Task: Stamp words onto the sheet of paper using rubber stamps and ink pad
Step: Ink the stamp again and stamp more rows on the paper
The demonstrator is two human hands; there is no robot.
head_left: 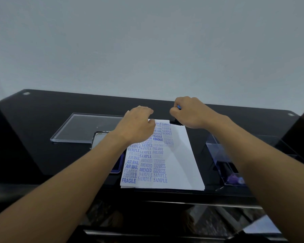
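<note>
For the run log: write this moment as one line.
phase: stamping | right hand: grips stamp at far edge of paper | left hand: rests on paper | ink pad: left of paper

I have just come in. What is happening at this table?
A person is stamping words on a sheet of paper. The right hand grips a black stamp and sets it on the far right corner of the sheet. The left hand rests on the far left part. The left side of the sheet already carries blue words such as SAMPLE, FRAGILE and EXPRESS. The ink pad lies left of the sheet, partly under the forearm.
</note>
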